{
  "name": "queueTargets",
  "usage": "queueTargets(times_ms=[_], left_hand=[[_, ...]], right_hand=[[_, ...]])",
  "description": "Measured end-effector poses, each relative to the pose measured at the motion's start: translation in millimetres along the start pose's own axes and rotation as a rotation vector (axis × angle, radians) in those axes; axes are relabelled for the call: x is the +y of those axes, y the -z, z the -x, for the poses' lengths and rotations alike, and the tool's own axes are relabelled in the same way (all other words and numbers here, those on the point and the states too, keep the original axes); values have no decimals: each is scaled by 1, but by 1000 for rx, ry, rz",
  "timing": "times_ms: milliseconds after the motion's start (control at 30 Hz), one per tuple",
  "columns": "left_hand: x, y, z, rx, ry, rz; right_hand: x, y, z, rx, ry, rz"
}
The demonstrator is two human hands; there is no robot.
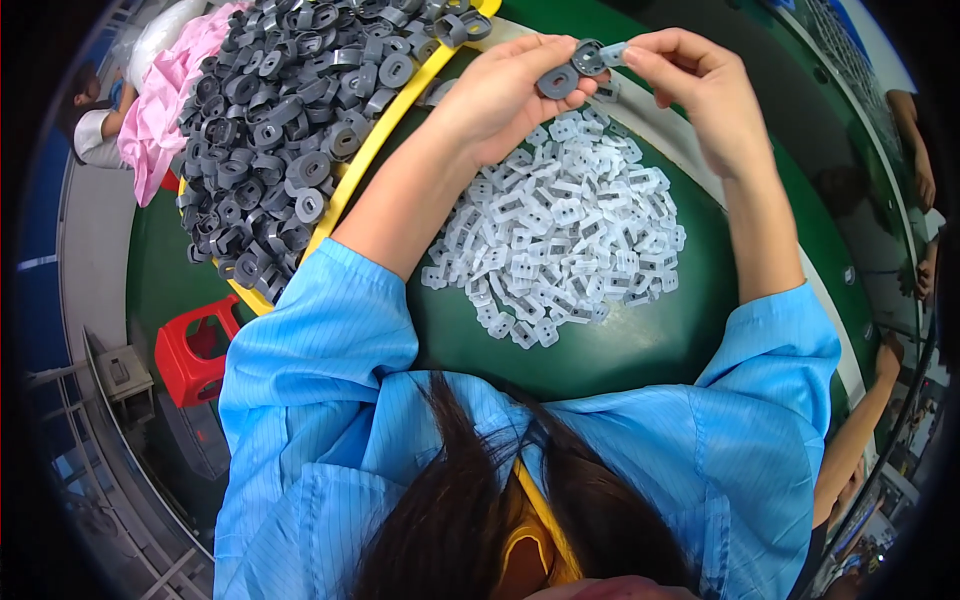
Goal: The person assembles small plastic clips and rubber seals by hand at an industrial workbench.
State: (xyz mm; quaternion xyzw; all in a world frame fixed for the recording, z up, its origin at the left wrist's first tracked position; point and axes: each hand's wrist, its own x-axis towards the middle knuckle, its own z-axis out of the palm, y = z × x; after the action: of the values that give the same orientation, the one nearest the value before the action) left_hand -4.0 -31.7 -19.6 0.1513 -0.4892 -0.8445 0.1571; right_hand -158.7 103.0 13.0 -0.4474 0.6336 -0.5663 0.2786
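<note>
Grey round parts (pixel 267 133) are heaped at the far left inside a yellow rim (pixel 352 180). Rightward, the left hand's (pixel 500 95) fingers curl around a grey pair (pixel 558 82) at the far centre, above the bench (pixel 700 270). Nearer lies a pile of clear pieces (pixel 560 230). Against the pair's farther part, a clear piece (pixel 612 54) is pinched between the right hand's (pixel 705 90) thumb and finger. That small grip could slip if the grey part tilts, probably dropping the piece among its lookalikes; shifting left fingers could loosen the spare grey part.
</note>
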Motion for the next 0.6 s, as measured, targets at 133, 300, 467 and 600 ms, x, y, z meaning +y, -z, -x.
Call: queueTargets(times_ms=[133, 300, 467, 600], left_hand=[[0, -9, 3, 11, -17, 71], [-1, -13, 7, 36, -25, 55], [-1, -12, 7, 11, -14, 57], [-1, -17, 9, -28, 8, -30]], right_hand=[[8, -18, 0, 113, 157, 185], [2, -17, 5, 76, 137, 323], [4, -14, 4, 150, 268, 346], [16, 3, -1, -139, 56, 89]])
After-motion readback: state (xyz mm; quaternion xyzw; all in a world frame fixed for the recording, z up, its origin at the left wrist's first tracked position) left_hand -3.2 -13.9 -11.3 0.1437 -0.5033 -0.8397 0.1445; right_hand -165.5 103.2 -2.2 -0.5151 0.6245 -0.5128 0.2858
